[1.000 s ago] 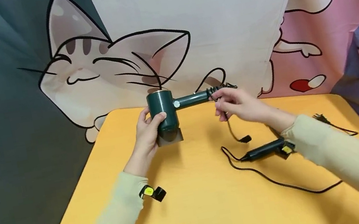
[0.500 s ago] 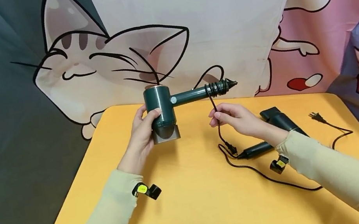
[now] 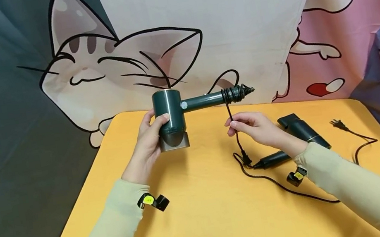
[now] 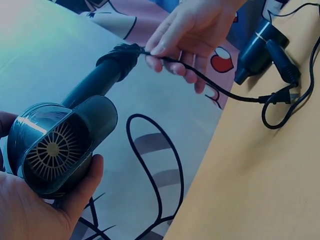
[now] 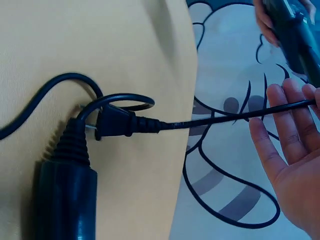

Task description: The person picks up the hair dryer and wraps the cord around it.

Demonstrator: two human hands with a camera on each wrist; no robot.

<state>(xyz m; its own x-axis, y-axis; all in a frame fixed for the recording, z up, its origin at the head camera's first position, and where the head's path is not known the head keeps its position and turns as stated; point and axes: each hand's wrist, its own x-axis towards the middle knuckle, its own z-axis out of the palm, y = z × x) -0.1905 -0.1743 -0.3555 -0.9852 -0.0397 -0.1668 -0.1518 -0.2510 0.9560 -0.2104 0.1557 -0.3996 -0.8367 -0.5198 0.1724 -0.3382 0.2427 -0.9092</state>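
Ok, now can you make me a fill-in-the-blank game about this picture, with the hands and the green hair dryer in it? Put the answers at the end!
1. The colour of the table is ____.
2. The left hand holds up the dark green hair dryer, whose cord is wound around its ____.
3. The right hand pinches the loose part of that cord, which ends in a ____.
4. The smiling animal drawn behind the table is a ____.

Missing words: yellow; handle; plug; cat.

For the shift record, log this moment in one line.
left hand: holds dryer | right hand: pinches its cord | other dryer: on table
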